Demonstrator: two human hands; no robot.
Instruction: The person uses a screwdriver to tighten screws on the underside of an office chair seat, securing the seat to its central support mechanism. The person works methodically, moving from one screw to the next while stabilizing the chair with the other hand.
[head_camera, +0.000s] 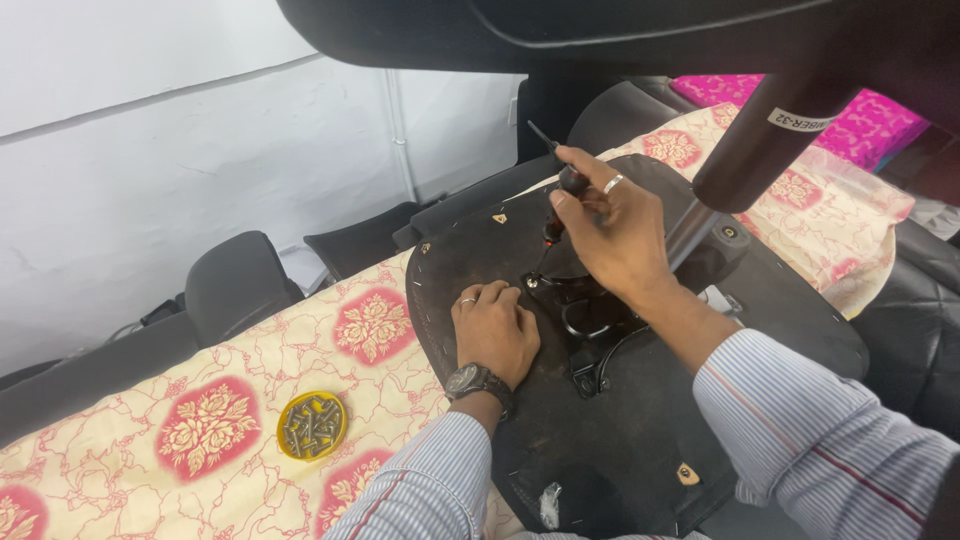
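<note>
Here, the upturned underside of a black chair seat (640, 440) lies on a table covered by a cream cloth (230, 380) printed with red floral medallions. The right hand (615, 230) grips a screwdriver (560, 185) with a dark, rounded handle; the fingers are curled and pressed together around the handle, and a ring sits on one of them. The narrow end of the tool projects above and behind the knuckles, while the shaft runs down from the underside of the fist toward the black metal mechanism plate (590, 320) bolted at the seat's centre. The tip itself is too small and dark to make out, so contact with a screw cannot be judged. The left hand (495, 330) rests knuckles-up on the seat just beside the plate, its fingers folded loosely under and touching the board; whether they pinch anything cannot be told. A wristwatch (475, 380) circles the left wrist, and both arms wear striped shirt sleeves. A grey gas-lift column (760, 135) rises obliquely from the mechanism on the far side of the right hand. On the cloth, well apart to the left of the left hand, stands a yellow dish (312, 425) holding dark screws. Other black chair parts (240, 280) lie along the table's far edge.
</note>
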